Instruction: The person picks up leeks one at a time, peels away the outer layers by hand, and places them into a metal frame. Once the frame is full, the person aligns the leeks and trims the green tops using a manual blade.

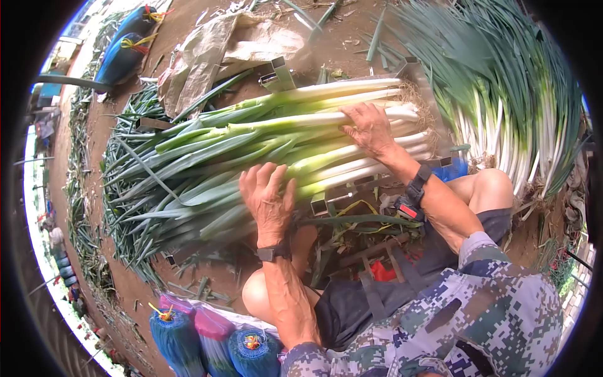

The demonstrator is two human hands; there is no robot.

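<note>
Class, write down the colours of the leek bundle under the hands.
White stalks shading into green leaves on the leek bundle; head view shows it best.

Soft daylight fills the place, even and quite bright, without hard shadows. The white stalks of the leeks [352,119] shine a little, almost washed out. Below the bundle the ground [220,276] is darker. The fisheye lens bends everything near the round black border, where details become blurred and the left rim is overexposed. The centre is sharp.
</note>
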